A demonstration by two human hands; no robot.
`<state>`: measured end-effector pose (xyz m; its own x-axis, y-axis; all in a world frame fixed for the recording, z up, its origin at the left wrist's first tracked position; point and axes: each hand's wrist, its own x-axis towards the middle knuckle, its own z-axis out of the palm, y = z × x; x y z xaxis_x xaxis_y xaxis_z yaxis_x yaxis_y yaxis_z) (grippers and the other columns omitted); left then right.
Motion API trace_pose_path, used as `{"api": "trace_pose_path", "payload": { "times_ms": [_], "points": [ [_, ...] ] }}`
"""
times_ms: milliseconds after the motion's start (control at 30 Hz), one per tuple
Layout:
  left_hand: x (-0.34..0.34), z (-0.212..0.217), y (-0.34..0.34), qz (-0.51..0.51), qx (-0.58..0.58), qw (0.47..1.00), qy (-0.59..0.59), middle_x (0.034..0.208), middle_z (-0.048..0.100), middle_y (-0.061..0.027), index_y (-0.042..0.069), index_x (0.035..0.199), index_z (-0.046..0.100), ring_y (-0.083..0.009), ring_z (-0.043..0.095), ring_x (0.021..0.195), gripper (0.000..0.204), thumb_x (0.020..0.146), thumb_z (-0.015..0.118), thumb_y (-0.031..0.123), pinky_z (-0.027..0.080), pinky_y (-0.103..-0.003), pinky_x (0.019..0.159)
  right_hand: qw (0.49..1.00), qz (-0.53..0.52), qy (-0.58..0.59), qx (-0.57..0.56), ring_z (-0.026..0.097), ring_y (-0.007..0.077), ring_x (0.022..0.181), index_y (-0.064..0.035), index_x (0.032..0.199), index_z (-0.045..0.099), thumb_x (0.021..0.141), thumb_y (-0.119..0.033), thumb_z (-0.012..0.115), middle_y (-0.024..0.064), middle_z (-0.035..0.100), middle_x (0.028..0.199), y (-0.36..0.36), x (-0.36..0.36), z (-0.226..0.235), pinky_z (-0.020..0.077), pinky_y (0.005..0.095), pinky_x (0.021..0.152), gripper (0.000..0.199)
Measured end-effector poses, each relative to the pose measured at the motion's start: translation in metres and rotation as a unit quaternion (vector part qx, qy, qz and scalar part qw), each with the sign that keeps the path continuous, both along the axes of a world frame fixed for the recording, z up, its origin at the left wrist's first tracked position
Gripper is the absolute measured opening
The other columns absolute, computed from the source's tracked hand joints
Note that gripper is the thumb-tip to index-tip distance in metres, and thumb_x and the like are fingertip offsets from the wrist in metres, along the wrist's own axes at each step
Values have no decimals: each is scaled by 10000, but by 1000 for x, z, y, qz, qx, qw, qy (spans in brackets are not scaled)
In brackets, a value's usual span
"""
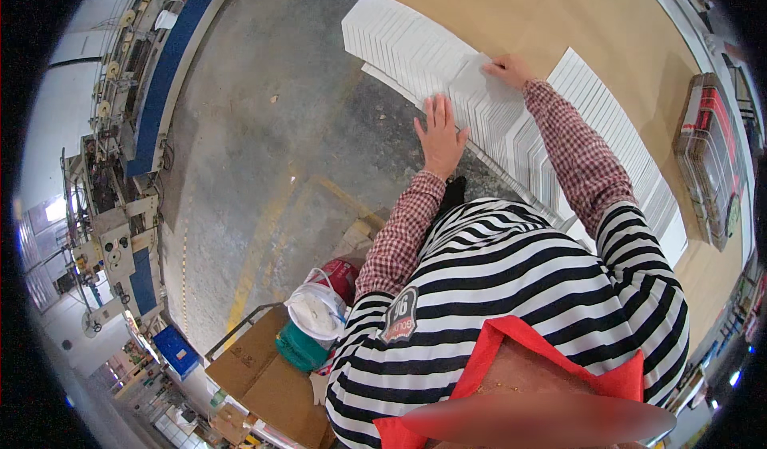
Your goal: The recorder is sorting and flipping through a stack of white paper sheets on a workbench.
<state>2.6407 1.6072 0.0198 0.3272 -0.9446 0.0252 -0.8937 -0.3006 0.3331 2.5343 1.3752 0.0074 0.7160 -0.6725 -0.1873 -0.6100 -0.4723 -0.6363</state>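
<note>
A long row of white folded sheets [423,49], overlapping with their edges fanned out, runs along the near edge of a table covered in brown board [495,9]. My left hand [442,139] lies open against the near side of this row, its fingers spread and touching the sheet edges. Across the top of the same row, my right hand [510,72] has its fingers bent and drawn together at the far edge; what is between the fingertips is hidden. Beyond my right forearm lies a second fanned row of white sheets [611,117].
A plastic-wrapped stack of grey and red printed pieces [711,161] sits on the board at right. An open cardboard box [264,369], a white bag [315,311] and a teal item [302,351] are at my lower left. Machinery with a blue belt [156,101] stands across the floor.
</note>
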Motion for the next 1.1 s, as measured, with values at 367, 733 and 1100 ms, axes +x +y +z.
{"api": "trace_pose_path", "payload": {
  "times_ms": [367,733,1100],
  "points": [
    [-1,0,-4,0,-10,1000,-28,1403,134,-117,7,1318,212,-312,103,1294,693,797,512,353,174,-570,964,1000,12,1,-8,515,208,562,-33,762,596,784,-369,557,112,552,600,2,4,2,411,326,560,338],
    [-28,7,-1,-16,-38,998,38,1398,148,-130,-6,1312,210,-319,93,1296,727,768,544,341,130,-570,977,980,46,-131,-145,530,266,815,-65,857,584,652,-88,622,93,505,876,6,-9,11,442,353,687,209],
    [-25,0,3,-24,-22,999,-8,1408,124,-121,-1,1327,176,-282,100,1302,775,772,513,421,147,-587,960,991,73,107,-30,454,212,532,4,672,509,778,-352,571,144,483,566,0,-19,7,379,350,535,377]
  ]
}}
